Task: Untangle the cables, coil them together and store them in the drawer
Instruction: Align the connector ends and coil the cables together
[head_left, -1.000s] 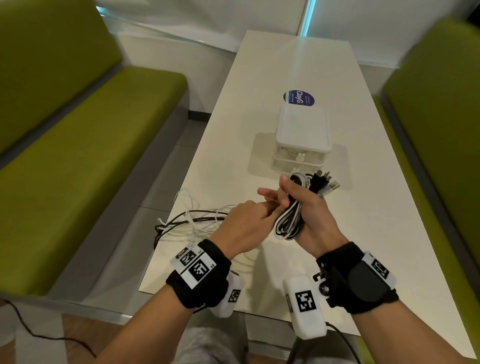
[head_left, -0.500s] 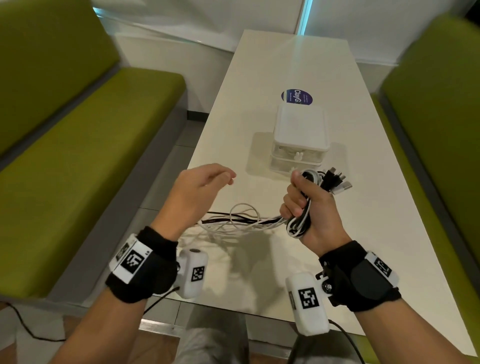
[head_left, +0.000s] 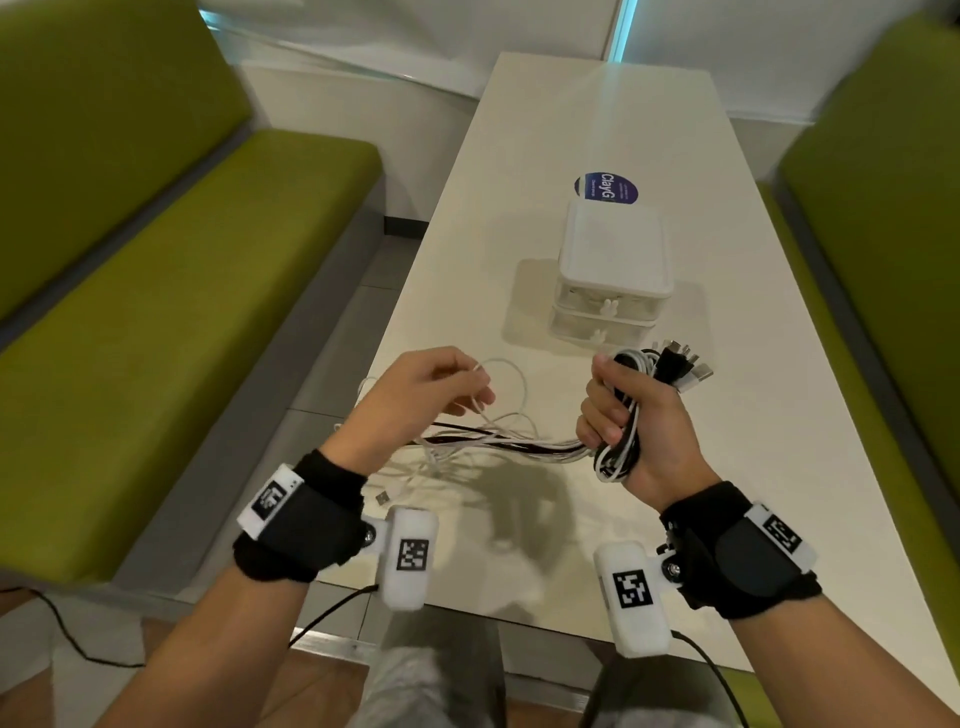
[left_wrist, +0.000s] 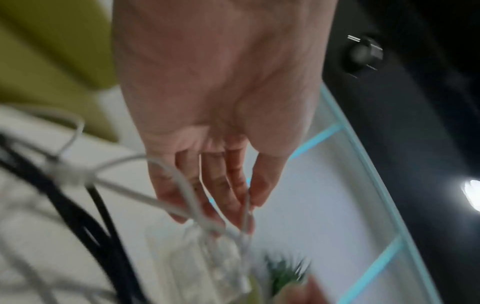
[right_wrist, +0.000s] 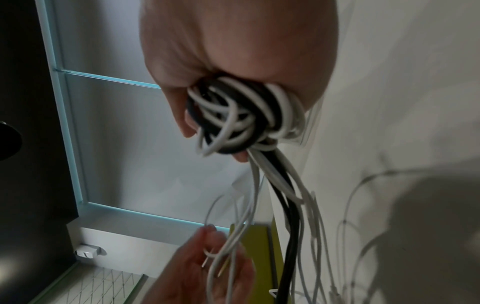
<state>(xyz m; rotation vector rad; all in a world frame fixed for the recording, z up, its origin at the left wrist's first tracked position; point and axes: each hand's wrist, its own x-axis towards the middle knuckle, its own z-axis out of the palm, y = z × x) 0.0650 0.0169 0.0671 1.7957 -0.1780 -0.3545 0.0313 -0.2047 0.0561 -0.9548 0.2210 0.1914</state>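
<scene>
**Cable coil status: bundle in right hand, loose ends on table**

I read the right hand (head_left: 636, 415) as a closed fist around a coil of white and black cables (head_left: 618, 441), held upright above the white table (head_left: 779, 467). The plug ends (head_left: 680, 364) fan out from the top of the fist. From the bottom of the fist, the uncoiled lengths (head_left: 509, 447) run leftward, sagging onto the tabletop.

I read the left hand (head_left: 421, 395) as loosely curled, raised above the table, with a thin white cable (head_left: 498, 374) caught at its fingertips (head_left: 480, 400). The left wrist view is blurred but shows white strands crossing nearly straight fingers.

The white two-drawer organizer (head_left: 613, 275) stands on the table just beyond the right hand, both drawers closed. A round blue sticker (head_left: 605, 188) lies behind it. Green benches (head_left: 156, 312) flank the table.
</scene>
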